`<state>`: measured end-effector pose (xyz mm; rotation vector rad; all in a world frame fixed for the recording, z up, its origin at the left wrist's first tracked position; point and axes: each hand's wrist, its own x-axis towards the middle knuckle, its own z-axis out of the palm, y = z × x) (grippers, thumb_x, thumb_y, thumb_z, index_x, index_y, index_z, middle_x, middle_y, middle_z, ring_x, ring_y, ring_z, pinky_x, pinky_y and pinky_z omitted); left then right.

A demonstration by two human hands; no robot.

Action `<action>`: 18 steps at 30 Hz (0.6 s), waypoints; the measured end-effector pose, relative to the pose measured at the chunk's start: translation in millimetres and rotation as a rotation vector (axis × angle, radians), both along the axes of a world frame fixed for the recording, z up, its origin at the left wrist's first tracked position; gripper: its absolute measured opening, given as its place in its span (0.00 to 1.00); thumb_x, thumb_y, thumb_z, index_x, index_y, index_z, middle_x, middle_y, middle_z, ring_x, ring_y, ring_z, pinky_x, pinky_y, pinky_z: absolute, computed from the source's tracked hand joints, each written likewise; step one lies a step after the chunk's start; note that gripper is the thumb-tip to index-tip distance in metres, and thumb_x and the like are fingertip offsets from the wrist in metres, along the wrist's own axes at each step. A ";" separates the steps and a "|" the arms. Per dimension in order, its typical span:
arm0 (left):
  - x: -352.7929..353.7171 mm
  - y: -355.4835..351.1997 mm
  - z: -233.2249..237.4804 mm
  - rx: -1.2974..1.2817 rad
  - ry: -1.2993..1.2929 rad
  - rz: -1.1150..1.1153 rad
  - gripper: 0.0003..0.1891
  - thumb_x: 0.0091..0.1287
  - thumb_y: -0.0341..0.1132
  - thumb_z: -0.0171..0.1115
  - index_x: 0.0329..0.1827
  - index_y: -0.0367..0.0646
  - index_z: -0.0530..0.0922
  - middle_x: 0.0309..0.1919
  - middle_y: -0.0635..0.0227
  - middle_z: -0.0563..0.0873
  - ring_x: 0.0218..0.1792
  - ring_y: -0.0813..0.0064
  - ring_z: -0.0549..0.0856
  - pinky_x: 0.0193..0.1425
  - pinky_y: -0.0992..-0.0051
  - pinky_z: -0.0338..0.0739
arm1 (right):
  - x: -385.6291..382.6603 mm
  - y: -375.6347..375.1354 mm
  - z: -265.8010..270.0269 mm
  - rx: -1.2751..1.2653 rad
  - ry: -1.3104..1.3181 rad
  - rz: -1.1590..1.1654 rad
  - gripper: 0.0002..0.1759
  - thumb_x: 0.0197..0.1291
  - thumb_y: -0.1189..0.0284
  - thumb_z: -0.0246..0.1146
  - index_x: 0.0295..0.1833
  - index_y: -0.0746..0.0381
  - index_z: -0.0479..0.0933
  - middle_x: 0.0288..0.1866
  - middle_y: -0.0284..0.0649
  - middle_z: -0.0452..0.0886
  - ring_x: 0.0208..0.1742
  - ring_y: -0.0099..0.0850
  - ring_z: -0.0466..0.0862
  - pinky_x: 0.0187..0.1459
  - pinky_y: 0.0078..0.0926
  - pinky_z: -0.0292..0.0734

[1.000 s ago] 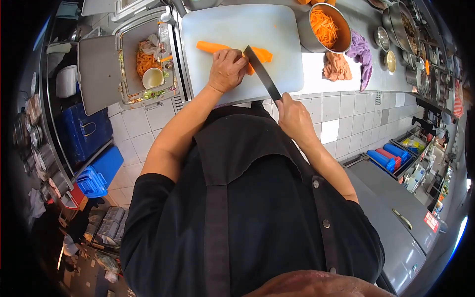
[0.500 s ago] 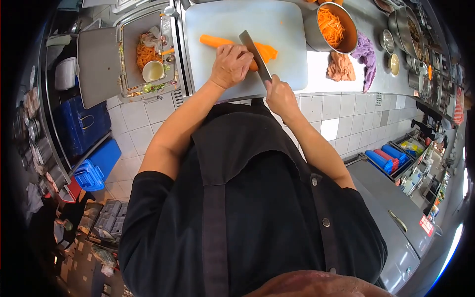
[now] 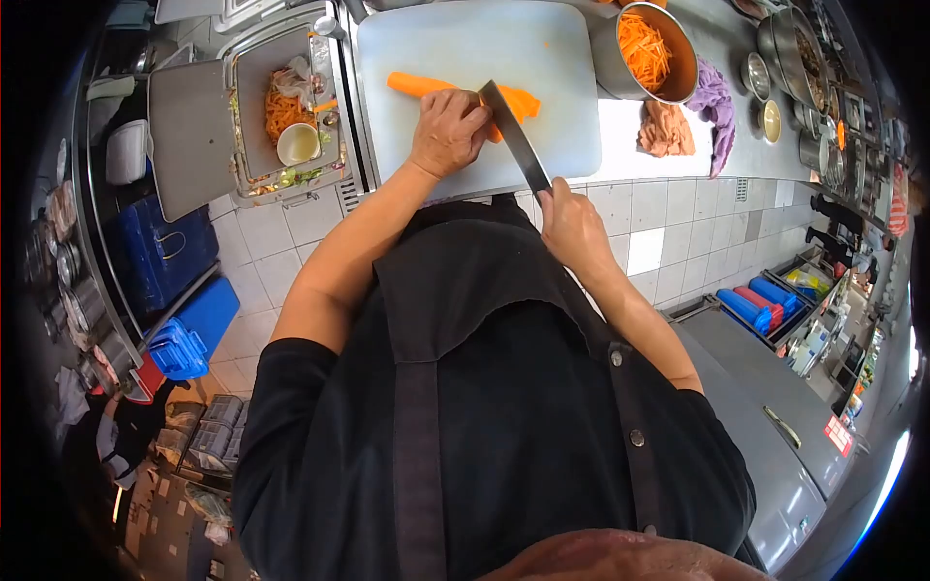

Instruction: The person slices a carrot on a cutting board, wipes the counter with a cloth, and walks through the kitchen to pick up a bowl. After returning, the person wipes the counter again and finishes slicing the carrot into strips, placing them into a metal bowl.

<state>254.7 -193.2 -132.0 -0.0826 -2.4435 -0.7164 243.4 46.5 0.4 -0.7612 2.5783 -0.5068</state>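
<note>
My left hand [image 3: 450, 134] is on the white cutting board [image 3: 475, 44], fingers curled over a carrot that they mostly hide. Beyond those knuckles lies a peeled carrot [image 3: 412, 84]. Cut orange slices [image 3: 524, 104] rest to the right of the hand. A kitchen knife [image 3: 518, 145] slants across the board's front edge, its blade close beside my left fingertips. Its handle is wrapped in my right hand [image 3: 573, 225], which is off the board on the near side.
A metal pot [image 3: 608, 58] of carrot strips stands right of the board. Brown cloth [image 3: 666, 130] and purple cloth [image 3: 714, 102] lie beyond it. On the left, a bin [image 3: 250, 97] holds carrot scraps and a pale cup [image 3: 298, 144]. Metal bowls [image 3: 756, 76] sit far right.
My right hand has drawn the knife back toward my body and to the right. More of the blade now hangs past the board's edge. My left hand has barely moved.
</note>
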 end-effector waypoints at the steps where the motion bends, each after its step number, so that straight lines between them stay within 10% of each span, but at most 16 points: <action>1: 0.6 -0.7 1.3 0.000 -0.004 0.000 0.15 0.58 0.33 0.70 0.50 0.48 0.85 0.48 0.65 0.83 0.53 0.58 0.82 0.60 0.56 0.71 | -0.9 -4.0 -7.6 -0.005 0.010 0.001 0.12 0.78 0.70 0.60 0.43 0.69 0.70 0.27 0.65 0.82 0.33 0.67 0.83 0.38 0.63 0.77; 18: -1.1 1.4 -6.8 0.038 0.061 0.016 0.08 0.63 0.33 0.71 0.44 0.49 0.85 0.46 0.69 0.85 0.50 0.60 0.83 0.58 0.57 0.72 | -23.6 -35.7 -52.5 -0.025 0.003 -0.003 0.14 0.78 0.68 0.60 0.46 0.70 0.72 0.31 0.67 0.84 0.38 0.67 0.86 0.43 0.62 0.81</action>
